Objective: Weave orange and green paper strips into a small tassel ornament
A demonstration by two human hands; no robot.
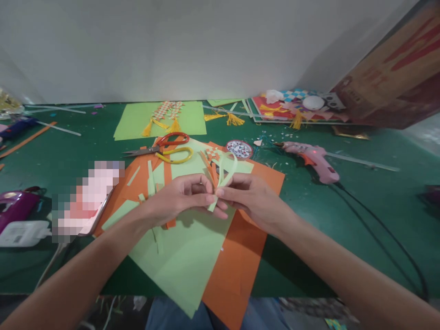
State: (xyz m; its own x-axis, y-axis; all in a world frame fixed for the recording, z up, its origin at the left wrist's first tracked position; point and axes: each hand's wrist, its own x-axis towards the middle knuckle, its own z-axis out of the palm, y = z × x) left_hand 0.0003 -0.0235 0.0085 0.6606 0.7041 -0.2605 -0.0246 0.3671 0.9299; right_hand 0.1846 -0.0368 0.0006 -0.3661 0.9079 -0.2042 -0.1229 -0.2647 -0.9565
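Between my two hands is a light green paper strip (pixel 231 170), bent into loops, with orange strips beside it. My left hand (pixel 187 195) pinches its lower end between thumb and fingers. From the other side, my right hand (pixel 252 197) grips the same strip close to the left fingertips. A small orange and white woven piece (pixel 213 155) shows just behind the loops. Below the hands lie light green paper (pixel 185 270) and orange paper (pixel 237 261), overlapping. Scissors (pixel 160 150) with red and yellow handles rest on the sheets, beyond my left hand.
At right lies a pink glue gun (pixel 309 158) with a cord. Behind the hands stands a round dish of small bits (pixel 239 149). Tasselled woven pieces (pixel 168 112) rest on green paper at the back. A blurred phone (pixel 87 197) and white charger (pixel 25 233) are at left.
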